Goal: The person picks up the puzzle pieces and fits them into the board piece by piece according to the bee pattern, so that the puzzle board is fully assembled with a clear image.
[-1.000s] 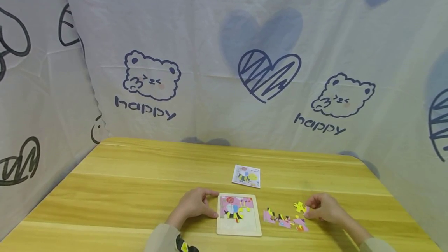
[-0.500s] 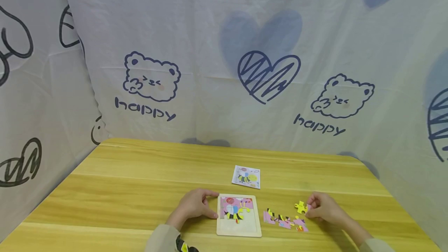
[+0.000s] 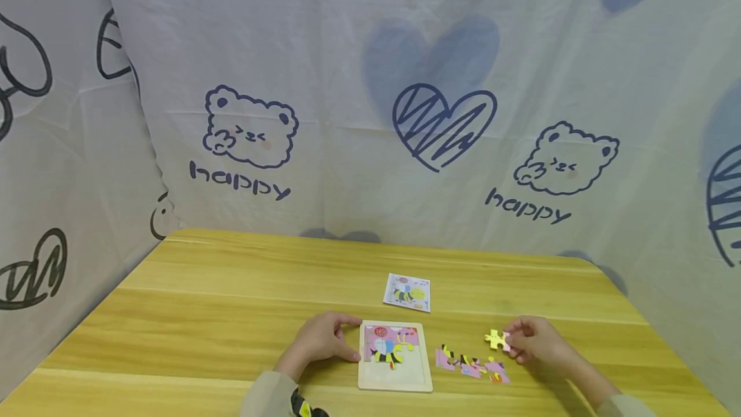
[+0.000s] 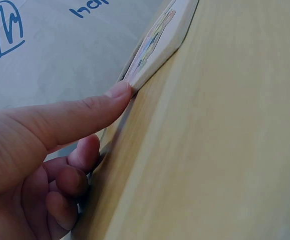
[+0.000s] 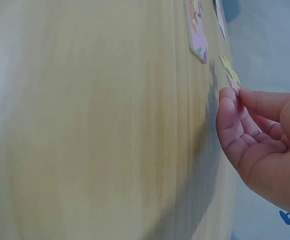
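Fingers (right hand) pinch a puzzle piece.

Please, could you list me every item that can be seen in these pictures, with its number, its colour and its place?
table: one, yellow wood-grain, below the hands
puzzle board: one, pale wood, on the table
fitted pieces: several, multicoloured, in the puzzle board
loose pieces: several, exact count unclear, pink, yellow and black, right of the puzzle board
held piece: one, yellow and pink, pinched by the person
picture card: one, white with a yellow-and-black bee, beyond the puzzle board
patterned cloth: sheet count unclear, whitish with blue drawings, around the table
sleeves: two, beige, on both arms
left hand: one, bare, touching the puzzle board's left side
right hand: one, bare, gripping the held piece
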Tool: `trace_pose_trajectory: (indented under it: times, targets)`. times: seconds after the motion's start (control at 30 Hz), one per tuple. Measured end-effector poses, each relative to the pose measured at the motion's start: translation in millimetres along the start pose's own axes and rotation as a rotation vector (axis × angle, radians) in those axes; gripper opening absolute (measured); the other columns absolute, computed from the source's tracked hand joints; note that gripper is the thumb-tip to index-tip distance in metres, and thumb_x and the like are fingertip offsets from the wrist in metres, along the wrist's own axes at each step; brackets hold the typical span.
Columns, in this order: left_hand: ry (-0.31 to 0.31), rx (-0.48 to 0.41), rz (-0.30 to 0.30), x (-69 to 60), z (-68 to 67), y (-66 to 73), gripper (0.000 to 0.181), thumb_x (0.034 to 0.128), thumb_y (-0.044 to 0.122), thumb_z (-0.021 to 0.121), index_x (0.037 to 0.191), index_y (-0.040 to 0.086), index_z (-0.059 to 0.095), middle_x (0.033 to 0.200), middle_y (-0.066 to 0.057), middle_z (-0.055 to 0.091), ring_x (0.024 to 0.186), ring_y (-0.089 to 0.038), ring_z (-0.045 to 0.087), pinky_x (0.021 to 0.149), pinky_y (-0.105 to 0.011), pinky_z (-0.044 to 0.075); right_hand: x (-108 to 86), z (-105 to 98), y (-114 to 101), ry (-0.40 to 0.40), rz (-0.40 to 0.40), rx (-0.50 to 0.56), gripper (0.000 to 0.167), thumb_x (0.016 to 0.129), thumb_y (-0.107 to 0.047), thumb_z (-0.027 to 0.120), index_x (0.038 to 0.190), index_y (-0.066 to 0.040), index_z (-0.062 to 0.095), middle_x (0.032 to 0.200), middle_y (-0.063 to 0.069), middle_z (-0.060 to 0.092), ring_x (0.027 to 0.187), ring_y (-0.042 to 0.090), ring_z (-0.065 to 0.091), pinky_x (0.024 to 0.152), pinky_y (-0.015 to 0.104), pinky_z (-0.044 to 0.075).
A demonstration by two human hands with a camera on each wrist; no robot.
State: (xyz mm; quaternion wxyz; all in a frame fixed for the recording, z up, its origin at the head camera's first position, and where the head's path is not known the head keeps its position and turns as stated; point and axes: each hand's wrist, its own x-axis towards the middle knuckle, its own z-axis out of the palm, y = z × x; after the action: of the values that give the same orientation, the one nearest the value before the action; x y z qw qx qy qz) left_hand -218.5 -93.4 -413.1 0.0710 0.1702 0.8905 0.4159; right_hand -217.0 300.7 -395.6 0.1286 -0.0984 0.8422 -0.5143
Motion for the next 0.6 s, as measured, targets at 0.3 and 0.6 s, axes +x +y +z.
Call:
trace_pose_trajectory:
  times: [0.3,0.6]
  targets:
    - [0.0,0.005,0.004,-0.1,-0.1,0.8,0.057,0.0595,0.021,0.082,0.112,0.008,0.063,0.052,0.005,0.047,0.045,-0.007,0.038,0.046,-0.024,0.031,4.4,9,-13,-0.019,0.005,0.101,0.026,0.086,0.0,0.053,0.101,0.02,0.045,0.074,0.008,0.056,0.065,0.016,0.056,0.058,0.025,0.049]
    - [0.001,0.007,0.007,-0.8,-0.1,1.3,0.057,0.0596,0.021,0.082,0.112,0.008,0.063,0.052,0.005,0.046,0.044,-0.007,0.038,0.045,-0.024,0.03,12.2,27,-30,-0.061,-0.023,0.149,0.027,0.086,0.0,0.053,0.103,0.02,0.044,0.074,0.008,0.055,0.065,0.015,0.056,0.058,0.025,0.048]
